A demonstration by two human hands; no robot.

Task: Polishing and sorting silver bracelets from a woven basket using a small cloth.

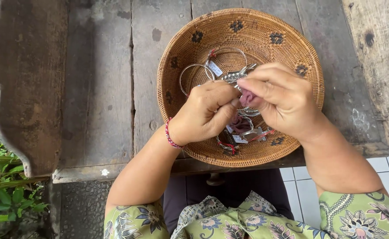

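Green floral sleeves (256, 223) frame the bottom of the view, and above them both hands meet over a round woven rattan basket (291, 48) on a weathered grey plank tabletop (97, 88). Pinched between the right hand (283, 99) and the left hand (205, 113), which wears a red cord wristband (170, 135), is a small mauve cloth (247, 97) pressed against a silver metal piece (238, 75); the fingers of both hands are closed tight on them. That piece seems to run roughly left to right, though most of it is hidden. Judging by this, the rubbing is midway: thin silver bangles (194, 75) with red-tied tags lie untouched in the basket, beside a second mauve cloth (239, 124).
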